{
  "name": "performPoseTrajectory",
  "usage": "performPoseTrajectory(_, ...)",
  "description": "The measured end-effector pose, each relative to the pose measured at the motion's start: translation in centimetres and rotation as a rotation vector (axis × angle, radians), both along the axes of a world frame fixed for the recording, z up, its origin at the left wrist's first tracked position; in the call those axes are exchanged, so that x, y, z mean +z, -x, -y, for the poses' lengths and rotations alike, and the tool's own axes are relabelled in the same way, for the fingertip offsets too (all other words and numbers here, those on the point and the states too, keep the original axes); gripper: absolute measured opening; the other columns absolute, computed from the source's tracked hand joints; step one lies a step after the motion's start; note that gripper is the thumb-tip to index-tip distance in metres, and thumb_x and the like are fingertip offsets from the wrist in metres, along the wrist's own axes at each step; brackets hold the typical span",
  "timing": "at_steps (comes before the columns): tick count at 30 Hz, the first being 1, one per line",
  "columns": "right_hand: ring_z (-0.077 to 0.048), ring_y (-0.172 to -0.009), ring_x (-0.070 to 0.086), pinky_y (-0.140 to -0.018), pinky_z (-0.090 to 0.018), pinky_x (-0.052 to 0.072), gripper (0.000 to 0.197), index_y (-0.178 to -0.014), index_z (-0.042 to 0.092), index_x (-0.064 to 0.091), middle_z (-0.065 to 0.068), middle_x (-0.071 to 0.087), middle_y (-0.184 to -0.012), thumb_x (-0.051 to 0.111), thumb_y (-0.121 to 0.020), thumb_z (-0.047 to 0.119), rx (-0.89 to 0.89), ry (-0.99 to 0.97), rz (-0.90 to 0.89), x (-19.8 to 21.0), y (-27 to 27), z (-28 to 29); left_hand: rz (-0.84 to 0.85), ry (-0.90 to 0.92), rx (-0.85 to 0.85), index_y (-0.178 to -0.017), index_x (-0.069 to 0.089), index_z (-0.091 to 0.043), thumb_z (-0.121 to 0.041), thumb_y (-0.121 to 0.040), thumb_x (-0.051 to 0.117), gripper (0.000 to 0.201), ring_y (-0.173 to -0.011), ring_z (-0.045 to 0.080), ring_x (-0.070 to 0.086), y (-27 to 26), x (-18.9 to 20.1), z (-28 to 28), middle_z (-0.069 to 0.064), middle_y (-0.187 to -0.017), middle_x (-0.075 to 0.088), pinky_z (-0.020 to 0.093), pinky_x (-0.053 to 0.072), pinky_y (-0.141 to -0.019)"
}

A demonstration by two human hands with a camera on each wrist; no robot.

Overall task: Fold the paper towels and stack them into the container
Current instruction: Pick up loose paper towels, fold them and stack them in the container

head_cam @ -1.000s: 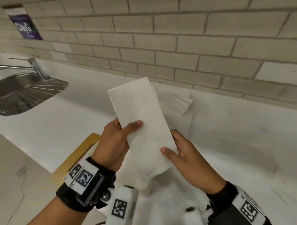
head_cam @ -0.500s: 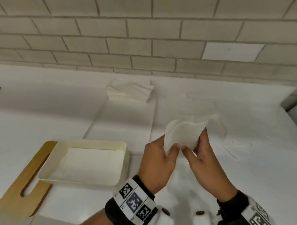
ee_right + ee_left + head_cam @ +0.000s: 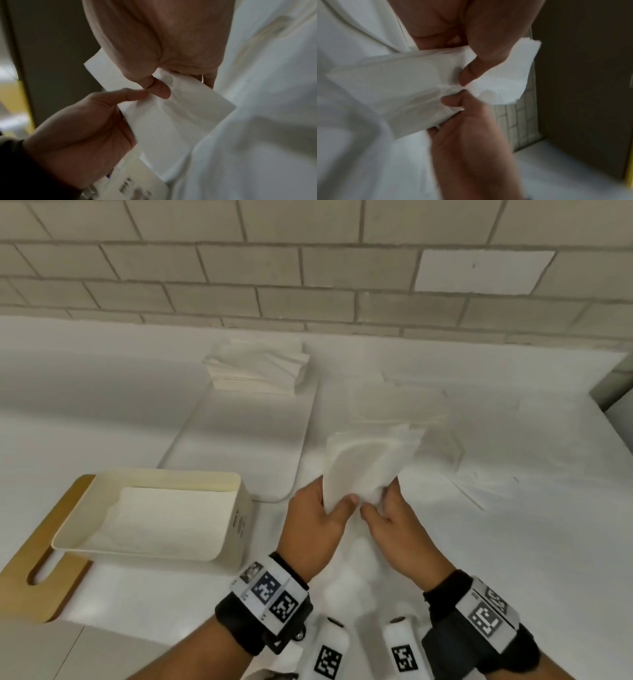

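Both grips pinch one folded paper towel [image 3: 370, 463] above the desk [image 3: 513, 542]. We hold our left hand [image 3: 315, 525] with its thumb pressed on the near face of the towel's lower edge and its fingers hidden behind the sheet; the left wrist view shows the thumb [image 3: 471, 73] flat on the paper. We hold our right hand [image 3: 394, 525] just beside it, thumb tip against the same lower edge, the two thumbs close to touching. In the right wrist view the right thumb [image 3: 161, 89] and the left thumb meet on the towel [image 3: 171, 121], which hangs bent and slightly creased between them. The upper part of the sheet bows into a curve, with layered edges visible at its far corner.

We note the container [image 3: 236, 484], a cream open-topped box, on the desk to the left of our hands, well apart from the held towel. At least one folded towel [image 3: 164, 515] lies flat on its floor. The container sits on a wooden board [image 3: 41, 549] with a slotted handle. A stack of unfolded paper towels [image 3: 257, 368] rests at the far edge of the desk near the tiled wall [image 3: 308, 268], on a white board [image 3: 246, 440]. A clear box [image 3: 428, 412] stands beyond our hands; its contents we cannot tell.
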State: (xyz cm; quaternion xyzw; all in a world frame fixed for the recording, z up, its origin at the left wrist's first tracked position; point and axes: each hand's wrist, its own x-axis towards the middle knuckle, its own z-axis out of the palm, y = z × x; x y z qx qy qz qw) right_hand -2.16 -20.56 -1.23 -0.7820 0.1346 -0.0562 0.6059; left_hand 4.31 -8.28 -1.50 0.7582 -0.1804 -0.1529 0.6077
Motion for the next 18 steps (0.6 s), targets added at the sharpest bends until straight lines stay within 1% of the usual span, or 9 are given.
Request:
performPoseTrajectory(2, 0.014, -0.108, 0.057, -0.089, -0.012, 0.049, 0.054, -0.117, 0.059, 0.03, 0.034, 0.055, -0.117, 0.046, -0.101, 0.011, 0.023, -0.015, 0.056, 1.6, -0.9, -0.4, -0.095, 0.144, 0.039, -0.103, 0.073, -0.025, -0.008, -0.09, 0.071, 0.021, -0.096, 0.016, 0.075, -1.1, 2.7, -0.9, -0.001, -0.102, 0.079, 0.039, 0.061, -0.085)
performPoseTrajectory(4, 0.006, -0.108, 0.06, -0.091, -0.022, 0.052, 0.046, -0.121, 0.05, 0.036, 0.027, 0.059, -0.118, 0.048, -0.1, 0.011, 0.082, -0.001, 0.098, 3.8, -2.4, -1.2, -0.166, 0.261, 0.05, -0.111, 0.072, -0.015, -0.008, -0.085, 0.073, 0.026, -0.102, 0.025, 0.074, -2.9, 5.5, -2.8, 0.005, -0.109, 0.078, 0.046, 0.059, -0.089)
performPoseTrajectory(7, -0.001, -0.102, 0.063, -0.087, -0.023, 0.055, 0.037, -0.129, 0.027, 0.037, 0.017, 0.062, -0.115, 0.048, -0.099, 0.009, 0.246, 0.09, 0.118, 6.8, -5.5, -4.0, -0.142, 0.35, 0.149, -0.118, 0.069, -0.005, -0.001, -0.084, 0.073, 0.035, -0.105, 0.027, 0.073, -6.6, 9.5, -7.9, 0.008, -0.114, 0.076, 0.041, 0.06, -0.083)
performPoseTrajectory(9, -0.018, -0.1, 0.065, -0.089, -0.036, 0.055, 0.037, -0.131, 0.022, 0.035, 0.0, 0.065, -0.115, 0.048, -0.098, 0.012, 0.366, 0.205, 0.112, 7.9, -8.5, -6.8, -0.066, 0.346, 0.237, -0.116, 0.068, -0.005, 0.0, -0.087, 0.069, 0.03, -0.103, 0.025, 0.073, -9.5, 11.8, -12.7, 0.008, -0.113, 0.076, 0.035, 0.061, -0.076)
performPoseTrajectory(10, -0.026, -0.098, 0.065, -0.088, -0.044, 0.055, 0.039, -0.132, 0.022, 0.035, -0.007, 0.065, -0.113, 0.049, -0.097, 0.014, 0.416, 0.253, 0.103, 8.1, -9.9, -8.3, -0.024, 0.311, 0.285, -0.111, 0.069, -0.009, 0.0, -0.085, 0.071, 0.027, -0.1, 0.024, 0.073, -10.7, 12.7, -15.3, 0.006, -0.11, 0.076, 0.033, 0.061, -0.072)
performPoseTrajectory(11, -0.028, -0.096, 0.065, -0.087, -0.046, 0.055, 0.039, -0.132, 0.022, 0.035, -0.008, 0.065, -0.113, 0.05, -0.096, 0.014, 0.46, 0.278, 0.089, 8.2, -11.3, -9.8, 0.01, 0.258, 0.337, -0.105, 0.07, -0.014, 0.0, -0.082, 0.074, 0.027, -0.096, 0.024, 0.073, -11.7, 13.3, -18.0, 0.005, -0.106, 0.075, 0.032, 0.06, -0.068)
performPoseTrajectory(13, -0.02, -0.094, 0.065, -0.084, -0.036, 0.056, 0.037, -0.129, 0.022, 0.037, -0.002, 0.065, -0.114, 0.052, -0.096, 0.01, 0.539, 0.306, 0.056, 7.7, -13.7, -12.1, 0.032, 0.105, 0.392, -0.099, 0.07, -0.022, -0.003, -0.072, 0.083, 0.035, -0.088, 0.023, 0.073, -13.2, 13.3, -22.6, 0.003, -0.098, 0.075, 0.033, 0.061, -0.066)
performPoseTrajectory(15, -0.015, -0.08, 0.062, -0.071, -0.027, 0.052, 0.037, -0.125, 0.023, 0.038, -0.003, 0.065, -0.109, 0.051, -0.095, 0.007, 0.619, 0.377, -0.007, 6.7, -15.1, -13.7, 0.015, -0.103, 0.386, -0.101, 0.069, -0.026, -0.003, -0.066, 0.089, 0.046, -0.083, 0.025, 0.073, -14.2, 11.8, -25.9, 0.002, -0.09, 0.076, 0.038, 0.061, -0.07)
performPoseTrajectory(18, -0.019, -0.061, 0.052, -0.056, -0.03, 0.043, 0.04, -0.124, 0.026, 0.035, -0.012, 0.065, -0.101, 0.048, -0.092, 0.005, 0.751, 0.506, -0.154, 5.0, -15.8, -15.0, 0.024, -0.42, 0.316, -0.111, 0.06, -0.032, -0.011, -0.073, 0.088, 0.052, -0.079, 0.023, 0.074, -14.7, 8.6, -28.2, 0.0, -0.091, 0.074, 0.029, 0.056, -0.064)
